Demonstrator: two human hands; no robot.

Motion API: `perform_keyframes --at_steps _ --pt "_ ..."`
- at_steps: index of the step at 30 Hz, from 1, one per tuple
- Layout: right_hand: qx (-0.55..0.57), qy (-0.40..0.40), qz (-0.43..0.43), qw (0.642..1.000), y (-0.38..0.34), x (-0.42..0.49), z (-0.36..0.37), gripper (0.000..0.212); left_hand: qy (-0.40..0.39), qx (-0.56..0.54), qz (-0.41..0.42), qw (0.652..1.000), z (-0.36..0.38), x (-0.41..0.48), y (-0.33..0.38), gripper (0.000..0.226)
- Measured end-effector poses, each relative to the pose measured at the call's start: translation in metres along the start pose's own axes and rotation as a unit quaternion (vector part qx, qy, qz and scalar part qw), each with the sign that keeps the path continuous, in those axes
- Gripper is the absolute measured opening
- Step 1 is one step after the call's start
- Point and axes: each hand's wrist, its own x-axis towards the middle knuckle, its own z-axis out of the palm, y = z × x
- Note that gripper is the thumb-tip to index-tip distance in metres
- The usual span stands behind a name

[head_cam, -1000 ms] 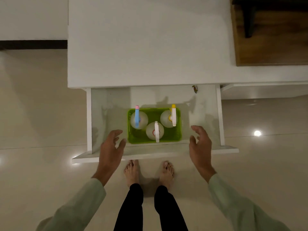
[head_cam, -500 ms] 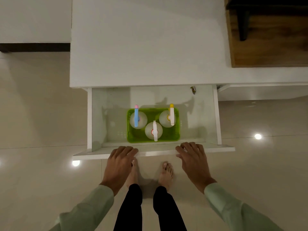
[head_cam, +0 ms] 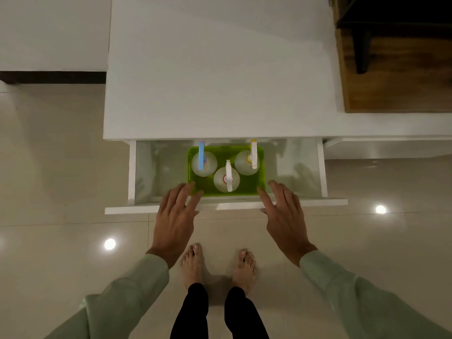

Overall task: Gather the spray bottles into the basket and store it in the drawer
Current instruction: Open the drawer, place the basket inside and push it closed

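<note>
**Basket stowed, drawer only part closed**

Progress. Three spray bottles stand upright inside the green basket (head_cam: 261,167): one with a blue head (head_cam: 201,158) at the rear left, one with a yellow head (head_cam: 253,155) at the rear right, one with a white head (head_cam: 228,177) at the front centre. The basket sits on the floor of the drawer (head_cam: 303,201), roughly midway between its side walls and close to the front panel. Gathering and placing appear done. The drawer stands partly out from under the white cabinet; the blue and yellow heads lie right at the cabinet's edge. In my judgement what is left is pushing the drawer fully home.

Hands. The left hand (head_cam: 175,214) and right hand (head_cam: 285,212) are both spread flat, fingers extended, over the drawer's front panel, grasping nothing. Whether the palms actually press the panel cannot be told from above.

Surface and room. The white surface (head_cam: 220,69) of the cabinet is bare in view. A wooden-topped unit (head_cam: 396,77) adjoins it at the right. The floor (head_cam: 61,167) is glossy pale tile with ceiling lights reflected in it. Lighting is dim. The person stands barefoot, squarely before the drawer.
</note>
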Motion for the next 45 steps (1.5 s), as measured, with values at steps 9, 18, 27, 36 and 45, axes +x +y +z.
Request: perform_keyframes --at_steps 9,18,27,36,45 --pt "-0.029 0.043 -0.01 0.999 0.0 0.075 -0.015 0.11 0.002 0.038 0.015 0.999 -0.02 0.078 -0.008 0.098" --pt "-0.043 0.041 -0.028 0.998 0.012 0.127 -0.018 0.099 0.01 0.027 0.031 0.999 -0.017 0.125 -0.021 0.083" --pt "-0.093 0.094 -0.024 0.991 0.012 0.154 -0.023 0.084 0.036 0.064 0.009 0.997 -0.02 0.152 -0.022 0.068" --pt "-0.096 0.068 0.014 0.993 0.0 0.158 -0.03 0.07 0.037 0.073 -0.027 0.996 -0.026 0.158 -0.016 0.073" --pt "-0.03 -0.013 0.028 0.999 -0.015 0.139 -0.064 0.059 -0.027 -0.007 -0.047 0.999 -0.053 0.123 -0.001 0.059"
